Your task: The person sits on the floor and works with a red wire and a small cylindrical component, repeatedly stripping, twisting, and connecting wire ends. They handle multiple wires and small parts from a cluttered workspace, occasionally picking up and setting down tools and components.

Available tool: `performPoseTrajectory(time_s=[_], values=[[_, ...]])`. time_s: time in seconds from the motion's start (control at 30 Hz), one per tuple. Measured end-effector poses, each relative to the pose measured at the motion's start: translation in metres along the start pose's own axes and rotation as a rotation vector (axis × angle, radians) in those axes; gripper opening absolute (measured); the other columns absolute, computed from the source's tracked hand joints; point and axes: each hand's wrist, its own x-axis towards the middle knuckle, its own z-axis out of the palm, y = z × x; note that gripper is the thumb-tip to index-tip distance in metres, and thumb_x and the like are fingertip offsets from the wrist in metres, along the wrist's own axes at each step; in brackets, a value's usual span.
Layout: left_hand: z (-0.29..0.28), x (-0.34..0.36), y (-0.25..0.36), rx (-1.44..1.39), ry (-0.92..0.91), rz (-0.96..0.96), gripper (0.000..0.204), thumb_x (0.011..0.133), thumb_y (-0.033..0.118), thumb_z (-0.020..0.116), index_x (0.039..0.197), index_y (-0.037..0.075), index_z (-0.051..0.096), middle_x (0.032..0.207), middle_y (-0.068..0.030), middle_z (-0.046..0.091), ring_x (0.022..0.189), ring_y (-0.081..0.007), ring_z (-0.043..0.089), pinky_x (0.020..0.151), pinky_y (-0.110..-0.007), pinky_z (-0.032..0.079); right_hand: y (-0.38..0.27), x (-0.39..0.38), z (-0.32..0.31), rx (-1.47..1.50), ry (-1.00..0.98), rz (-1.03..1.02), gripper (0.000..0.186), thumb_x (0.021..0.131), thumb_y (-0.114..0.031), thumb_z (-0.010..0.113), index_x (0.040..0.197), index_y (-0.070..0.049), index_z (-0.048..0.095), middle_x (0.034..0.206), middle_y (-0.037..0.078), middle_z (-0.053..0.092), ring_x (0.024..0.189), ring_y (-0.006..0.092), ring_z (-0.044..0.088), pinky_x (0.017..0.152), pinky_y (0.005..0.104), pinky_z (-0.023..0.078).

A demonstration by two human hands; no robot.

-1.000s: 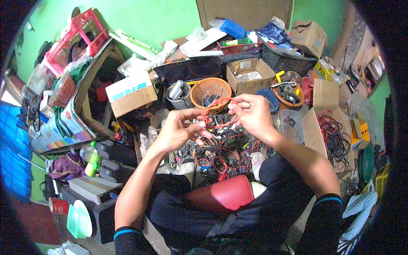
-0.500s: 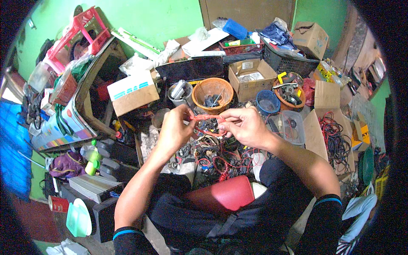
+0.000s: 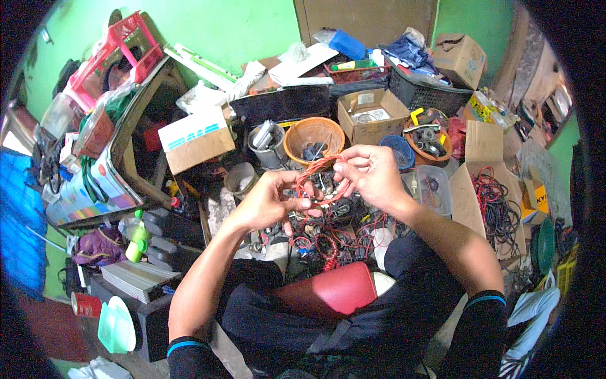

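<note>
Just beyond the hands, the orange plastic basin's (image 3: 312, 129) rounded rim is curving, with a gray pail (image 3: 270, 156) bordering its left and a cardboard box (image 3: 363, 131) its right. Nearer than the basin, a loosely looped orange-red wire coil (image 3: 323, 163) is spanning the gap between the left hand (image 3: 268, 201), whose fingers are grasping one side, and the right hand (image 3: 375, 177), pinching the other
</note>
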Motion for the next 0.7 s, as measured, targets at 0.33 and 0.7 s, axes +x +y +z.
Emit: performPoseTrajectory(time_s=[0.33, 0.7], values=[[-0.002, 0.011, -0.021, 0.448, 0.575, 0.356, 0.037, 0.074, 0.001, 0.070, 0.054, 0.006, 0.040, 0.077, -0.0076, 0.065, 0.067, -0.0086, 0.057, 0.060, -0.023, 0.045, -0.006, -0.005, 0.006, 0.076, -0.285, -0.002, 0.014, 0.087, -0.004, 0.056, 0.094, 0.007, 0.057, 0.073, 0.012, 0.064, 0.063, 0.0174, 0.065, 0.047, 0.0261, 0.053], [-0.005, 0.001, -0.012, -0.050, 0.157, 0.331, 0.022, 0.076, -0.003, 0.068, 0.070, 0.006, 0.049, 0.081, -0.0038, 0.060, 0.077, -0.0087, 0.056, 0.069, -0.024, 0.048, -0.005, 0.002, -0.013, 0.353, -0.228, 0.178, 0.018, 0.089, -0.012, 0.054, 0.095, 0.005, 0.056, 0.072, 0.010, 0.060, 0.058, 0.0193, 0.064, 0.043, 0.0244, 0.048]])
